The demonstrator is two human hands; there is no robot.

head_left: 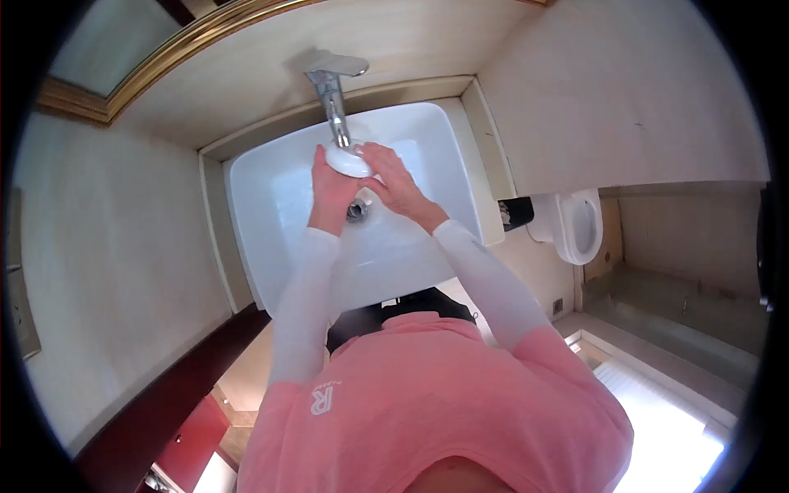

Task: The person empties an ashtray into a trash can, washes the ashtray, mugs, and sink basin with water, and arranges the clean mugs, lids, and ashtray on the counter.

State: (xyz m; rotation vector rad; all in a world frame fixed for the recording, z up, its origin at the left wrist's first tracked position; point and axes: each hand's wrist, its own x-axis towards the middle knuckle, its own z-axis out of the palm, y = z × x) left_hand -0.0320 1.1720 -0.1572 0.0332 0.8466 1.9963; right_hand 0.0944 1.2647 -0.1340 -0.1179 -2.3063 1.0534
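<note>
A small, white, round dish (pixel 348 161) is tilted just under the spout of the chrome faucet (pixel 334 107). My left hand (pixel 333 195) grips it from the left and below, the thumb along its side. On the other side, my right hand (pixel 398 182) has its fingers over the rim and presses against the dish. Both hands are above the white sink (pixel 279 230), close to the metal drain (pixel 356 211). Whether water is running from the spout is hard to make out.
A gold-framed mirror (pixel 107 103) hangs above the sink at the upper left. Low walls (pixel 488 135) edge the basin. To the right stand a white toilet (pixel 582 226) and a dark bin (pixel 517 212). A red cabinet door (pixel 191 444) shows at the lower left.
</note>
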